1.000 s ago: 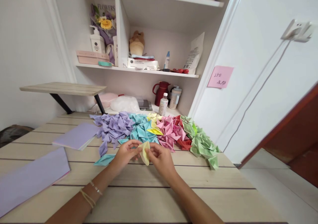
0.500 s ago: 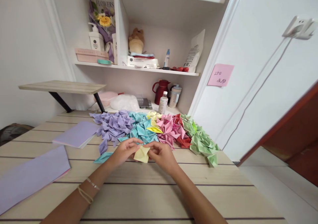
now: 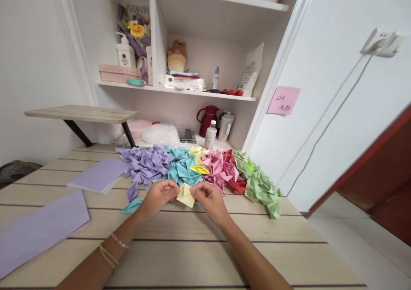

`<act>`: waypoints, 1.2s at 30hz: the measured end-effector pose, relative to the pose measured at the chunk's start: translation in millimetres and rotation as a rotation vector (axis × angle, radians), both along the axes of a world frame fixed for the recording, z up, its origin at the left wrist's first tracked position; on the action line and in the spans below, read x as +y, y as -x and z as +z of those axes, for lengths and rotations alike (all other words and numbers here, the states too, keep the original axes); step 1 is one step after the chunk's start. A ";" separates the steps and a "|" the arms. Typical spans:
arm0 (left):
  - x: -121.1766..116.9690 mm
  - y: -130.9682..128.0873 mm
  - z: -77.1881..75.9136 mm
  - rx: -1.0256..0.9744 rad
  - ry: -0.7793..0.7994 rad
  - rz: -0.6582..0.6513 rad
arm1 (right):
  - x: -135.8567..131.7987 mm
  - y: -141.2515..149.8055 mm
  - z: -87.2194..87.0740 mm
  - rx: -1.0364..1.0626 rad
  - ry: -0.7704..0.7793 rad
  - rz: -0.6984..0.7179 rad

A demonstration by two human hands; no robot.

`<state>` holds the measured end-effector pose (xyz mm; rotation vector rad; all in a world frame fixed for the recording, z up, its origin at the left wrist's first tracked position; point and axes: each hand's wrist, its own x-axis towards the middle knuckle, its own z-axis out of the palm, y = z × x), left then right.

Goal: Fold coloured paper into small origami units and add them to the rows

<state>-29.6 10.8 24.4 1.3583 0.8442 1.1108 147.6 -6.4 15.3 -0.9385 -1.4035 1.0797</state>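
Between my hands is a small pale yellow piece of folded paper (image 3: 186, 195), raised just over the wooden table. My left hand (image 3: 162, 194) pinches its left edge with curled fingers. On the other side, my right hand (image 3: 208, 196) grips the right edge between thumb and fingers. Behind them spreads a heap of folded paper pieces grouped by colour: purple ones (image 3: 148, 163), blue ones (image 3: 184, 170), yellow ones (image 3: 199, 155), pink ones (image 3: 218, 168), red ones (image 3: 238, 185) and green ones (image 3: 261, 188). One blue folded piece (image 3: 131, 205) lies apart, beside my left wrist.
Stacked purple paper sheets (image 3: 98, 174) and a long purple paper strip (image 3: 41, 230) lie at the left. A small raised shelf (image 3: 81, 113) stands on black legs behind. Along the back are a clear bottle (image 3: 210, 136), a red jug (image 3: 208, 121) and a tumbler (image 3: 225, 127).
The yellow paper has turned a little and now shows a flatter, squarer face. My fingers have shifted to its two sides, with the left hand slightly lower at the edge.
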 end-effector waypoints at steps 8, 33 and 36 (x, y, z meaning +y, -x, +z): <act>1.8 -3.0 -7.9 0.041 -0.005 0.031 | 2.1 1.0 1.2 0.185 0.035 0.057; -1.8 1.1 -8.2 0.349 -0.374 0.368 | 3.2 -1.6 4.8 0.177 -0.100 -0.212; 1.7 1.8 -8.9 0.306 -0.372 0.338 | 4.3 -1.5 3.9 0.192 -0.079 -0.195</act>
